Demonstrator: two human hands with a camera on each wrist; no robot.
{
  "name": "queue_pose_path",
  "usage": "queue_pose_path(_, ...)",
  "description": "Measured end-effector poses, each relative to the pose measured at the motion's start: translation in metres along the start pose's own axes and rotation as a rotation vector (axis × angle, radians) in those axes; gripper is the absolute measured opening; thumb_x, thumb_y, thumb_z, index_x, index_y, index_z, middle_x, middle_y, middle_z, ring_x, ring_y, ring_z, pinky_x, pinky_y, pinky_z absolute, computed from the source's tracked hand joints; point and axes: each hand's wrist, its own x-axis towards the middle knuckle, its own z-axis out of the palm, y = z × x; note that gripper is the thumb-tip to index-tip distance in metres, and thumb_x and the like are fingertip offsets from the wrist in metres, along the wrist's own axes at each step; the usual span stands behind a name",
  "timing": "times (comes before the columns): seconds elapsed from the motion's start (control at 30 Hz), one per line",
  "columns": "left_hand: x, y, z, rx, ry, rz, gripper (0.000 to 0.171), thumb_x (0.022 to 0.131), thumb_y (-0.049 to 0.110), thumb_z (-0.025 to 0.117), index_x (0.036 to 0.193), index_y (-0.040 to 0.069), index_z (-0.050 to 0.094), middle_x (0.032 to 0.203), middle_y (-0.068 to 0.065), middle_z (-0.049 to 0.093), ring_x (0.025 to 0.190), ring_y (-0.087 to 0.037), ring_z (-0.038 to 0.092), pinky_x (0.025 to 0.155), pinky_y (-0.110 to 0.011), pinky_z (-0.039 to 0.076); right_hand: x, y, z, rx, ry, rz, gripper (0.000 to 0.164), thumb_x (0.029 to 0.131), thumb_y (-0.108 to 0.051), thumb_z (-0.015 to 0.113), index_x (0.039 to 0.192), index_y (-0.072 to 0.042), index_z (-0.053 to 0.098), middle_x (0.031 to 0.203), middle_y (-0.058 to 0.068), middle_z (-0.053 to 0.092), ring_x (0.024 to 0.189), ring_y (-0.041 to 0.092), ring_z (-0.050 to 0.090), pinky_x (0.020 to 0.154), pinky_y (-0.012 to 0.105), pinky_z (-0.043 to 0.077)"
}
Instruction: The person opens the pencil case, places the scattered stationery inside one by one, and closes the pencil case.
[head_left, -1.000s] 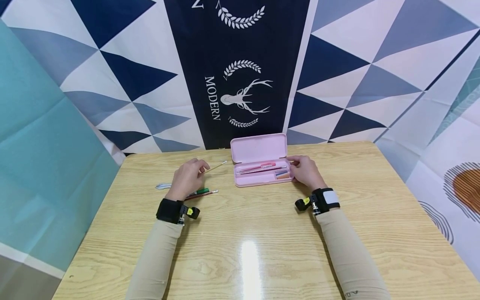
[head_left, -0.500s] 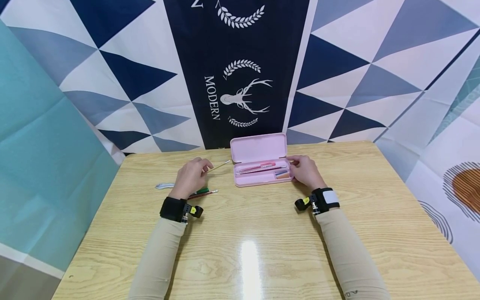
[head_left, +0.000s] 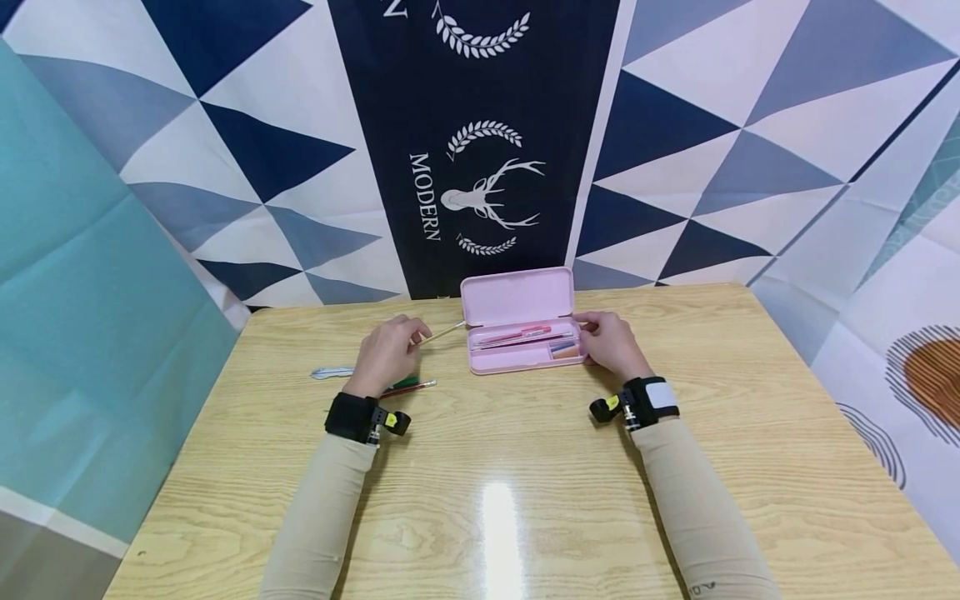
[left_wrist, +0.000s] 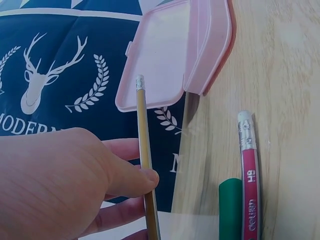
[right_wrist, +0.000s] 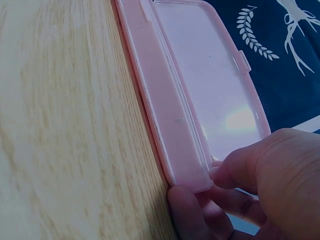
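Observation:
My left hand (head_left: 386, 354) pinches a yellow pencil (left_wrist: 144, 130) between thumb and fingers, its white eraser end pointing at the pink pencil case (head_left: 510, 361). In the head view that eraser end is close to the case's left side; I cannot tell whether they touch. The case stands open, lid (head_left: 517, 297) tilted back. Inside lie a red pen-like item (head_left: 536, 331), slim sticks and small blue and orange pieces (head_left: 565, 350). At the case's right end, my right hand (head_left: 613, 343) grips it with thumb and fingers.
Under and beside the left wrist lie a red HB pencil (left_wrist: 250, 190), a green cylindrical item (left_wrist: 230, 210) and a pale blue flat item (head_left: 330, 372), partly hidden. The wooden table (head_left: 510, 450) ends at a patterned cloth (head_left: 480, 92) behind the case.
My left hand has moved a little to the right with the yellow pencil, bringing its eraser end up to the case. The right hand and the case have not visibly moved.

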Motion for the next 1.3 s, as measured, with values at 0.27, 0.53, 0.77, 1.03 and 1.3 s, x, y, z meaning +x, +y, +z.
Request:
queue_pose_path(0.27,0.003,0.0,0.005,0.003,-0.015,-0.01,0.03,0.085,-0.003,0.064,0.107,0.014,0.075,0.095,-0.005,0.069,0.078,-0.021,0.064,0.061,-0.037,0.052,0.0,0.0,0.0,0.002,-0.004,0.011,0.041,0.099,-0.01,0.05,0.138,-0.009,0.06,0.086,0.017,0.063,0.058,0.016,0.063,0.052,0.026,0.054)
queue_pose_path(0.53,0.009,0.006,0.008,0.007,-0.016,0.002,0.028,0.085,-0.002,0.066,0.105,0.015,0.075,0.094,-0.004,0.068,0.08,-0.02,0.063,0.065,-0.038,0.053,-0.001,0.0,-0.002,0.006,0.001,0.015,0.041,0.099,-0.01,0.051,0.139,-0.009,0.06,0.089,0.017,0.063,0.058,0.016,0.063,0.051,0.025,0.054)
queue_pose_path(0.77,0.011,0.011,0.01,0.004,-0.031,-0.008,0.029,0.085,-0.002,0.067,0.106,0.016,0.074,0.095,-0.004,0.068,0.083,-0.021,0.064,0.068,-0.038,0.055,-0.002,-0.001,-0.001,0.008,0.004,-0.005,0.042,0.097,-0.008,0.051,0.138,-0.007,0.06,0.096,0.019,0.067,0.057,0.014,0.063,0.051,0.024,0.054)
queue_pose_path(1.03,0.014,0.015,0.011,0.007,-0.038,-0.009,0.027,0.085,0.0,0.067,0.106,0.017,0.074,0.094,-0.002,0.067,0.081,-0.02,0.062,0.068,-0.037,0.054,-0.001,-0.003,-0.001,0.012,-0.001,0.007,0.042,0.097,-0.009,0.051,0.138,-0.007,0.06,0.098,0.019,0.066,0.057,0.014,0.063,0.051,0.024,0.054)
queue_pose_path(1.3,0.019,0.02,0.014,0.011,-0.053,-0.016,0.028,0.085,0.0,0.067,0.106,0.017,0.074,0.094,-0.002,0.067,0.081,-0.02,0.06,0.068,-0.036,0.052,-0.001,-0.002,0.0,0.01,-0.01,0.032,0.041,0.099,-0.01,0.05,0.14,-0.009,0.058,0.092,0.018,0.063,0.06,0.016,0.063,0.052,0.024,0.054)
